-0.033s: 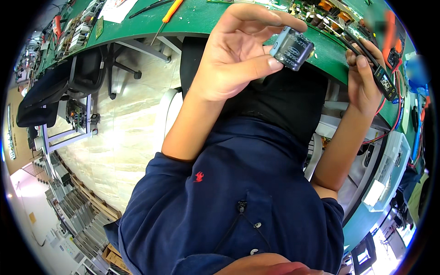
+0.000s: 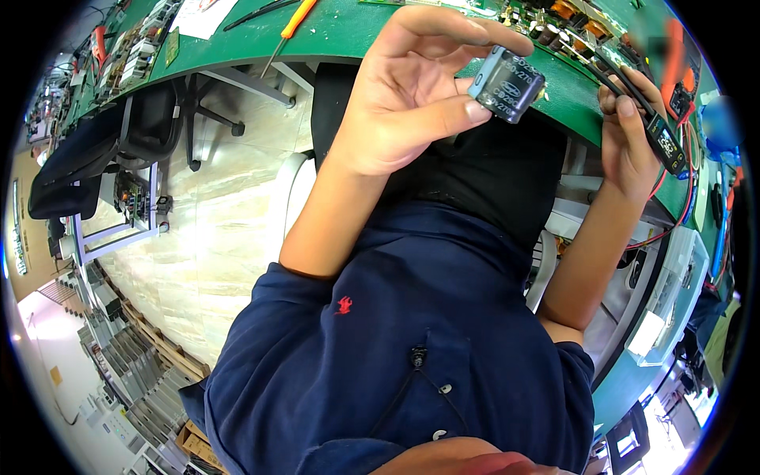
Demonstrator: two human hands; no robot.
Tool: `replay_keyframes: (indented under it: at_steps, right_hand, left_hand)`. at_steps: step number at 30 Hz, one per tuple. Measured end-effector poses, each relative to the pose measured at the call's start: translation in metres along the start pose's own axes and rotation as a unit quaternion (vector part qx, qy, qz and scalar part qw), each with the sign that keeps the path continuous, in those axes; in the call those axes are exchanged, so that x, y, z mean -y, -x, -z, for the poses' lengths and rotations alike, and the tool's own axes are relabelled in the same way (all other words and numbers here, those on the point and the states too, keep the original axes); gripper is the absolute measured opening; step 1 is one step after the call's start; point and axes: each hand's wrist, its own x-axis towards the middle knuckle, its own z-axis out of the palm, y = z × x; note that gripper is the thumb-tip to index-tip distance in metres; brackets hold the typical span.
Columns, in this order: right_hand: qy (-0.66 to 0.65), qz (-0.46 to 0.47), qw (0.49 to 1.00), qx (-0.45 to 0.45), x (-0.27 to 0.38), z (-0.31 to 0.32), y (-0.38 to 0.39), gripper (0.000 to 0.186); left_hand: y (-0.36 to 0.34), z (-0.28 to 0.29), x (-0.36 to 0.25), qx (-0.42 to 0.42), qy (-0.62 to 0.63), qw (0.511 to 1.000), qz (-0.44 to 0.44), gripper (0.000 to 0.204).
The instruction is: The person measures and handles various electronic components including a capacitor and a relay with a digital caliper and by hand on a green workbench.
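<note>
A person's left hand (image 2: 404,95) pinches a stubby dark cylindrical capacitor (image 2: 507,83), its sleeve printed in pale lettering, between thumb and fingertips above the green worktop (image 2: 348,28). The right hand (image 2: 629,138) closes its grip on a slim black tester (image 2: 663,138) trailing red and black leads.

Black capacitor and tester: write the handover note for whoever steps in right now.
Left hand: grip shut on the black capacitor, pinched between thumb and fingers above the green bench.
Right hand: grip shut on the small black tester, leads running off to the right.
Done: both items picked up.
Left: capacitor and tester are apart; no contact between them yet.
</note>
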Motion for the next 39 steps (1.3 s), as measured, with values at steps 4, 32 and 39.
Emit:
replay_keyframes:
  at_steps: [4,32,39]
  right_hand:
    - [0.003,0.005,1.000,0.004,0.000,0.000,0.000,0.040]
    - [-0.010,-0.011,1.000,-0.018,0.007,-0.011,-0.003,0.032]
    - [0.081,-0.036,0.996,-0.007,0.008,-0.017,-0.003,0.036]
  left_hand:
    - [0.001,-0.001,-0.005,0.001,-0.028,1.000,0.003,0.049]
    - [-0.031,0.016,-0.008,0.022,-0.740,0.672,-0.015,0.033]
    - [-0.028,0.018,-0.003,0.065,-0.755,0.650,-0.049,0.031]
